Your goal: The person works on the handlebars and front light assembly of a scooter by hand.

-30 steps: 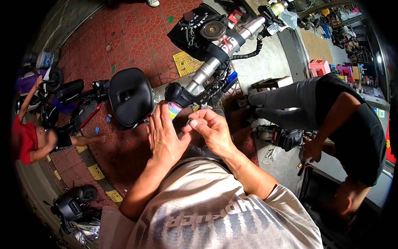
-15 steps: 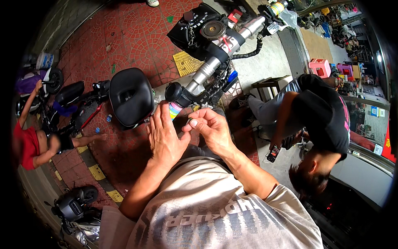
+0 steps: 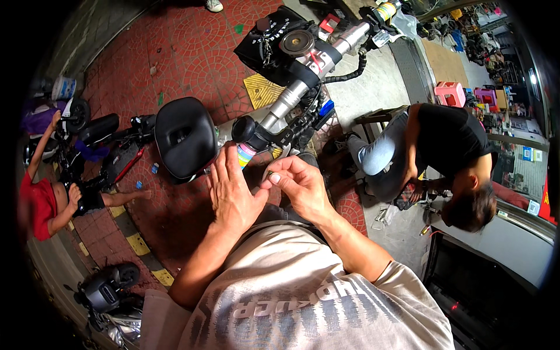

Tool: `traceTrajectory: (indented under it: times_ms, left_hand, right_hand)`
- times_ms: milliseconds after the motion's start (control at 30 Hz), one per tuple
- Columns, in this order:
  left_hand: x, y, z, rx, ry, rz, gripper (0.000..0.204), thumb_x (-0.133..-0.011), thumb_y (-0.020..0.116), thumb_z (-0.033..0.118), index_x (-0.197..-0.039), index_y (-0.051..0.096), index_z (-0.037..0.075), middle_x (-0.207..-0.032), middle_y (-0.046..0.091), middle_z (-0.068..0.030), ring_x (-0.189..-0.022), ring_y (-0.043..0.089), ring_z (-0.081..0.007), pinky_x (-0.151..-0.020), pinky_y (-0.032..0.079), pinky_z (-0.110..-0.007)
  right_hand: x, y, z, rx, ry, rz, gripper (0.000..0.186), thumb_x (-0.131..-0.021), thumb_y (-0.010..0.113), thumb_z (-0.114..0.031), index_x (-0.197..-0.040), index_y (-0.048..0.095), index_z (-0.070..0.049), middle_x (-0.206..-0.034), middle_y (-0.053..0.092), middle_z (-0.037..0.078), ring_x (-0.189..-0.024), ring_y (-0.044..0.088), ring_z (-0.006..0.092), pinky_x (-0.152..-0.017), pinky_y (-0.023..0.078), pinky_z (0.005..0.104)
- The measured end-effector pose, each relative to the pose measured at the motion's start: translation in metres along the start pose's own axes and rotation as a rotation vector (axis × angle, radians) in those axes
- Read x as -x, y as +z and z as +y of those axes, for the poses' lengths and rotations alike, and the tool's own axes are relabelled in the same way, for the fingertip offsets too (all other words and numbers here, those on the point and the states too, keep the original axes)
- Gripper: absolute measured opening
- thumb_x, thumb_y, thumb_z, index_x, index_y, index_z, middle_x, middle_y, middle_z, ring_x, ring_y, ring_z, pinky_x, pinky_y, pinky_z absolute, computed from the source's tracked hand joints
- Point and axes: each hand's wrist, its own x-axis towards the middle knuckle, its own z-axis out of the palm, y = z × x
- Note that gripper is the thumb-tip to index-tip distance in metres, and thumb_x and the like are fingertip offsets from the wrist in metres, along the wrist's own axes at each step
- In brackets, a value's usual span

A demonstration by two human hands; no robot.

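My left hand (image 3: 236,195) is open, its fingers stretched out and side by side, just below the striped colourful grip (image 3: 245,154) of a handlebar. My right hand (image 3: 303,189) pinches a tiny dark piece (image 3: 270,174) between thumb and forefinger, close beside the left thumb. The piece is too small to name. Beyond both hands the handlebar's silver tube (image 3: 287,105) runs up and to the right, with black cables along it. A black saddle (image 3: 185,138) is left of the grip.
On the right a person in a black shirt (image 3: 452,137) sits bent forward on a low bench. A person in red (image 3: 39,204) is by a scooter (image 3: 99,157) at left. A black bag (image 3: 265,52) hangs at the handlebar. A pink stool (image 3: 450,93) stands farther right.
My hands have barely moved and keep their pose. The seated person has shifted right, head raised and arms drawn in; the phone in their hand no longer shows plainly.
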Motion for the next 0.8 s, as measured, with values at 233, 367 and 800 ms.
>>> traceTrajectory:
  times_ms: [233, 367, 800]
  left_hand:
    - [0.001, 0.003, -0.003, 0.001, 0.037, 0.013, 0.107, -0.078, 0.090, 0.036, -0.158, 0.030, -0.004, -0.153, 0.042, -0.0295, -0.137, 0.044, -0.0474, -0.115, 0.036, -0.056]
    - [0.001, 0.004, -0.002, 0.029, 0.051, 0.030, 0.103, -0.083, 0.085, 0.040, -0.158, 0.031, -0.005, -0.154, 0.042, -0.0315, -0.139, 0.043, -0.0485, -0.117, 0.034, -0.056]
    - [0.022, 0.037, -0.070, 0.982, -1.154, 0.322, 0.074, -0.110, 0.042, 0.062, -0.164, 0.036, 0.012, -0.163, 0.046, -0.0093, -0.141, 0.051, -0.0215, -0.104, 0.045, -0.040]
  right_hand:
    - [0.019, -0.020, -0.013, 0.115, 0.034, 0.083, 0.012, -0.106, 0.064, -0.006, -0.116, 0.064, 0.000, -0.098, 0.073, 0.005, -0.088, 0.069, 0.0098, -0.073, 0.054, 0.0258]
    - [0.032, -0.039, -0.029, 0.144, 0.026, 0.159, 0.011, -0.106, 0.065, -0.004, -0.114, 0.063, 0.002, -0.103, 0.071, 0.005, -0.095, 0.071, 0.0135, -0.089, 0.056, 0.0291]
    - [0.016, -0.190, -0.061, -0.041, -0.048, 0.333, 0.014, -0.107, 0.063, -0.010, -0.119, 0.062, -0.002, -0.095, 0.076, 0.006, -0.073, 0.058, 0.0038, -0.062, 0.041, 0.0204]
